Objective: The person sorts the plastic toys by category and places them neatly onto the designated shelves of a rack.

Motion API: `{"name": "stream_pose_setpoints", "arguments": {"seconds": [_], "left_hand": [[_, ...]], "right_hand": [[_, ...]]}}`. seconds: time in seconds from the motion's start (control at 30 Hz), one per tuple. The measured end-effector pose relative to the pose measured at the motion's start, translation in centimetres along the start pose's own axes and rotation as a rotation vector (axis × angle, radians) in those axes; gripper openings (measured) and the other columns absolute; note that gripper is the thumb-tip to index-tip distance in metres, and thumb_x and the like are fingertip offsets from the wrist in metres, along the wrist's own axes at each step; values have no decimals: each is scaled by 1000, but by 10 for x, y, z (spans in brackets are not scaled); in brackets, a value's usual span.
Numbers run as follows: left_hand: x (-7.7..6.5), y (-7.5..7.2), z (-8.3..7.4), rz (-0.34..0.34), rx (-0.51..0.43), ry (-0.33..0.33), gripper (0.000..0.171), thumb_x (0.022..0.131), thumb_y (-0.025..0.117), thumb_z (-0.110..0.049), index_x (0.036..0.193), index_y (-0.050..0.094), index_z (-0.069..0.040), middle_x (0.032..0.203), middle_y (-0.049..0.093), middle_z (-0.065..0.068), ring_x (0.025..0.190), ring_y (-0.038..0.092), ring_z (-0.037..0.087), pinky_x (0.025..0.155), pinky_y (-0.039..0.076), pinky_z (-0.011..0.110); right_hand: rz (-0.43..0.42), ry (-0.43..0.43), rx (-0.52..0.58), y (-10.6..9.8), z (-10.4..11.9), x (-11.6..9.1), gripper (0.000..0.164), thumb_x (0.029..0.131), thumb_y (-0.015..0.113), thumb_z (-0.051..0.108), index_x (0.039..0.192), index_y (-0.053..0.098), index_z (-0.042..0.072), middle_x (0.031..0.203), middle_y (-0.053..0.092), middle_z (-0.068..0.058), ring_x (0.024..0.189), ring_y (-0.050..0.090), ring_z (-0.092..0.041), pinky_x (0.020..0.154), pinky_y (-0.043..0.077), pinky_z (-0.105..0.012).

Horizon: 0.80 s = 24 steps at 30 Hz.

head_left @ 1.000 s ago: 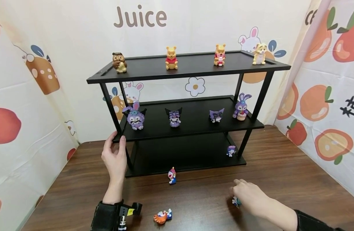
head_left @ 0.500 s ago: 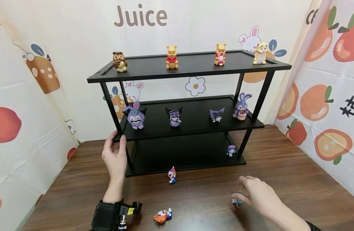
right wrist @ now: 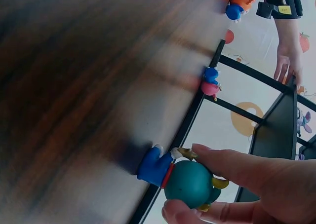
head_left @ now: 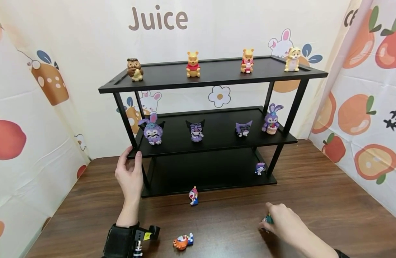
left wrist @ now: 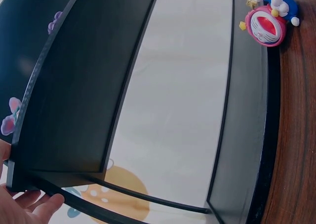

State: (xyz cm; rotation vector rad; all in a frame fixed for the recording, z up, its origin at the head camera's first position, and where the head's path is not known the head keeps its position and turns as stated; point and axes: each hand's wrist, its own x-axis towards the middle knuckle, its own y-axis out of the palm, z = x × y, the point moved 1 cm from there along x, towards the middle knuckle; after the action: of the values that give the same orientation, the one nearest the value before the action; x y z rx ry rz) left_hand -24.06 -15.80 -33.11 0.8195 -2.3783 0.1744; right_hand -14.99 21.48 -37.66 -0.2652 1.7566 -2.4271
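Observation:
My left hand (head_left: 129,177) grips the front left corner of the middle tier of a black three-tier shelf (head_left: 214,152). In the right wrist view, a small figurine with a teal head and blue body (right wrist: 190,184) is between the thumb and fingers of my right hand (right wrist: 252,184), which pinches it by the head, close over the table. The head view shows my right hand covering part of it. A figurine in a pink hood (head_left: 193,196) stands at the shelf's front edge. An orange-headed figurine (head_left: 182,242) lies on the table between the hands.
Owl (head_left: 135,70), two yellow bears and a cream animal figurine (head_left: 292,60) stand on the top tier. Several purple figurines (head_left: 196,132) line the middle tier. A small purple figurine (head_left: 260,168) stands at the lower tier's right end. Printed cloth hangs behind and beside the wooden table (head_left: 230,229).
My right hand drew back from the teal-headed figurine with its fingers spread, then came down again and now pinches it. My left hand keeps its grip on the shelf.

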Motion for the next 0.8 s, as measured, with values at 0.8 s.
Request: {"name": "stream_pose_setpoints", "arguments": {"seconds": [0.8], "left_hand": [[0, 0, -1, 1, -2, 6, 34, 86, 58, -14, 116, 56, 1, 110, 56, 13, 87, 57, 8, 67, 44, 12]], "right_hand": [[33, -409, 89, -32, 7, 78, 22, 67, 76, 7, 76, 55, 9, 66, 52, 9, 59, 45, -2, 51, 40, -20]]}}
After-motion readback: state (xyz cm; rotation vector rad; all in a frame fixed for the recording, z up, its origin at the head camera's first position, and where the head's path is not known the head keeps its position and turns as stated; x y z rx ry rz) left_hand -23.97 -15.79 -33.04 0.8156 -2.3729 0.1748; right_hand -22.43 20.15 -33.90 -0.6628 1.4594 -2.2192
